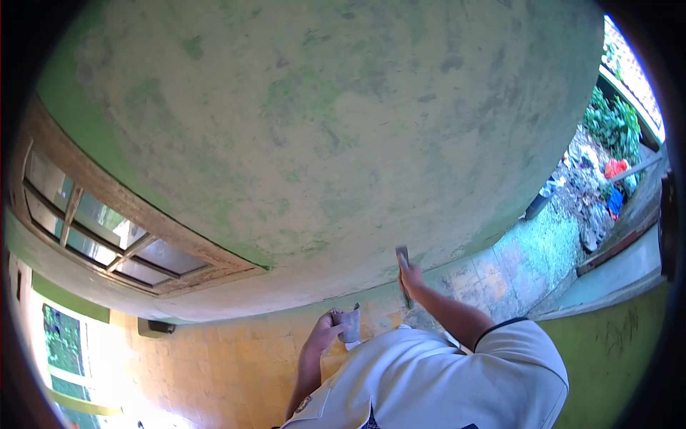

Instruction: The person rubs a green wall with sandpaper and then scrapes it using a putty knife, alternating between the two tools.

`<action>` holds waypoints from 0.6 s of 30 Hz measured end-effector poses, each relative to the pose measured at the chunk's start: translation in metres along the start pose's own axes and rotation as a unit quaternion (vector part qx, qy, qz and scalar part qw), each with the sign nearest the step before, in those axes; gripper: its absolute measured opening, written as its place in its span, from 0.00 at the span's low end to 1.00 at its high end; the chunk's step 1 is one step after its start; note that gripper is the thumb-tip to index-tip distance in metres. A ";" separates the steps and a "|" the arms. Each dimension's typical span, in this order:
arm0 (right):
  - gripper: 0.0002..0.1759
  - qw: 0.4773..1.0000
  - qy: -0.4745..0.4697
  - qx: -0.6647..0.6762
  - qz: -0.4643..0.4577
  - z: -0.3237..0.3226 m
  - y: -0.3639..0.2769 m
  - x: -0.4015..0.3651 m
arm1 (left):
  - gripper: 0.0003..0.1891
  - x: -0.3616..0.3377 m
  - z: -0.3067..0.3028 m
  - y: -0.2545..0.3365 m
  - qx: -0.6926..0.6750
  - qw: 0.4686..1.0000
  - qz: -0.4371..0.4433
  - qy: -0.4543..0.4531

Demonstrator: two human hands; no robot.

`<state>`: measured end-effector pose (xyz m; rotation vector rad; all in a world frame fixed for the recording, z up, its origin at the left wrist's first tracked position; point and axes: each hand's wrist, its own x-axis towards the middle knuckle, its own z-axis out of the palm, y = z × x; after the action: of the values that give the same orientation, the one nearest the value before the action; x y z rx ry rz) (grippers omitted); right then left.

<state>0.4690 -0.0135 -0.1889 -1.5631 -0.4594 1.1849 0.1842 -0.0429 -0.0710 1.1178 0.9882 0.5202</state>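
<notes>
My right hand (pixel 410 277) is wrapped round the handle of a scraper (pixel 402 254), a narrow grey tool whose flat end points up at the wall. The tool's tip overlaps the lower part of the wall (pixel 343 150) in this view. That wall is pale with patchy grey and green areas. Lower and to the left, my left hand (pixel 329 330) grips a grey, smeared cup (pixel 349 326) by its side, close in front of my body. The cup's contents are hidden.
A wooden window frame with glass panes (pixel 107 236) is set in the wall at left. Yellowish floor tiles (pixel 236 365) lie below. At right are a low green wall (pixel 614 343), a rubble heap with litter (pixel 589 186) and leafy plants (pixel 613 125).
</notes>
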 end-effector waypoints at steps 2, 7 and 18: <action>0.36 0.995 -0.045 -0.028 0.089 -0.014 0.036 -0.027 | 0.16 0.001 -0.001 -0.003 -0.027 1.000 -0.011 0.009; 0.26 0.951 -0.105 0.079 0.279 -0.039 0.085 -0.051 | 0.13 0.004 -0.002 0.002 -0.018 1.000 -0.007 0.005; 0.20 0.953 -0.130 0.049 0.270 -0.016 0.083 -0.053 | 0.14 0.008 -0.022 0.003 0.001 1.000 -0.010 -0.010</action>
<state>0.4366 -0.0922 -0.2404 -1.4947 -0.1324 1.8189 0.1695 -0.0241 -0.0736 1.1123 0.9813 0.4907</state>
